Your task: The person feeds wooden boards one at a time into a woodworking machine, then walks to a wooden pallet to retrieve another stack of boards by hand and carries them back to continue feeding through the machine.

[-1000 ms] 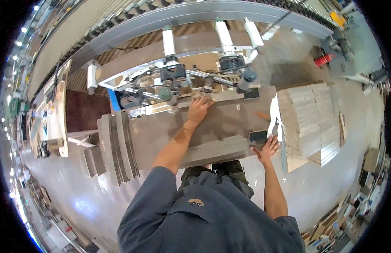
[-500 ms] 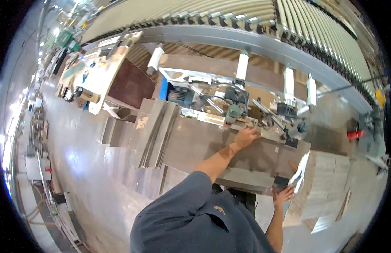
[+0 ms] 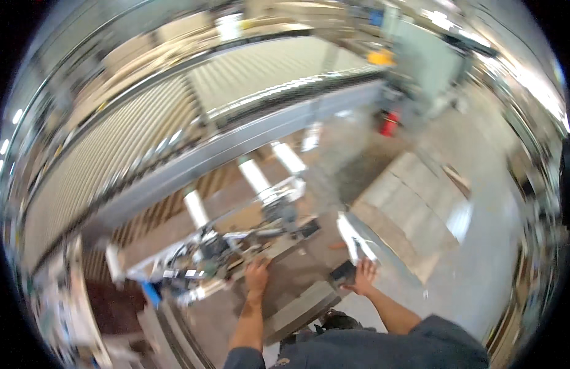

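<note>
The whole view is smeared by motion blur. The left hand [image 3: 258,274] lies flat, fingers spread, on a broad grey-brown panel [image 3: 297,284] with a smooth matt face, resting at six o'clock in the view. The right hand [image 3: 363,275], at the panel's three o'clock end, looks open against a small dark block [image 3: 342,271]; its grip is unclear. Metal machine fittings [image 3: 235,246] crowd the panel's eleven o'clock edge. A pale stack of flat sheets [image 3: 414,209] lies at two o'clock.

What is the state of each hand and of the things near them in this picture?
Left hand: open, flat on the grey panel.
Right hand: fingers spread, at the panel's right end.
Grey panel: lying flat on the machine table.
Stacked boards: piled flat, to the right.
</note>
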The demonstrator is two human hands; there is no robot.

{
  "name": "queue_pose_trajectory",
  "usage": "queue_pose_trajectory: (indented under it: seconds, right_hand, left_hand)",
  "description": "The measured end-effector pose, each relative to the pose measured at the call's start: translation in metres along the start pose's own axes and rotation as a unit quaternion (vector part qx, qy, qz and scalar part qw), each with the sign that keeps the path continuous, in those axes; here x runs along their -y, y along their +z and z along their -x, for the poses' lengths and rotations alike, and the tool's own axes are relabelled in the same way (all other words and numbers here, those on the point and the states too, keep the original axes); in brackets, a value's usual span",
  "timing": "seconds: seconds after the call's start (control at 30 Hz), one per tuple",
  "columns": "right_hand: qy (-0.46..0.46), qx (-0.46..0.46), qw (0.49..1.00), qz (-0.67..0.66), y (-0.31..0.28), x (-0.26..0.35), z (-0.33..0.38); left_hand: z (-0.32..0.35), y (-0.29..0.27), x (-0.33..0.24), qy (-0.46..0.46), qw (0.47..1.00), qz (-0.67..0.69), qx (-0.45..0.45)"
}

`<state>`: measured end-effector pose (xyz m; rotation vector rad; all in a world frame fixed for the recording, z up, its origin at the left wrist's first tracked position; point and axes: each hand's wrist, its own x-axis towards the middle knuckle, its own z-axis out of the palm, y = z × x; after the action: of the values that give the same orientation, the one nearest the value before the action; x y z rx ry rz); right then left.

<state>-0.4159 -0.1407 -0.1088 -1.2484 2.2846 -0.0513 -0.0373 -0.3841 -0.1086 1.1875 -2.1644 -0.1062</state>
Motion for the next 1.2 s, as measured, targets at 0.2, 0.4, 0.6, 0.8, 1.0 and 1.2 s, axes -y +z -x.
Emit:
queue_pose_trajectory:
  seconds: [0.2, 0.4, 0.6, 0.8, 1.0, 1.2]
  right_hand:
    - [0.006, -0.011, 1.0, 0.011, -0.019, 0.013, 0.001]
    - [0.034, -0.013, 0.999, 0.01, -0.024, 0.02, 0.005]
    - [0.046, -0.003, 0.999, -0.02, -0.035, 0.027, 0.011]
    - [0.066, -0.025, 0.998, -0.001, -0.025, 0.025, 0.006]
    - [0.027, -0.039, 0.997, -0.065, -0.022, 0.01, 0.012]
    - [0.002, -0.035, 0.998, -0.056, -0.026, 0.026, 0.007]
  left_hand:
    - [-0.018, -0.01, -0.019, 0.001, 0.999, -0.032, 0.024]
    - [-0.005, 0.004, 0.005, 0.04, 0.996, -0.061, 0.045]
    - [-0.002, 0.006, 0.005, 0.052, 0.997, -0.039, 0.03]
    - [0.002, 0.003, -0.01, -0.008, 0.999, -0.029, 0.039]
    - [0.009, 0.006, -0.012, -0.019, 0.996, -0.061, 0.061]
    - [0.01, 0.016, 0.013, -0.14, 0.961, -0.179, 0.158]
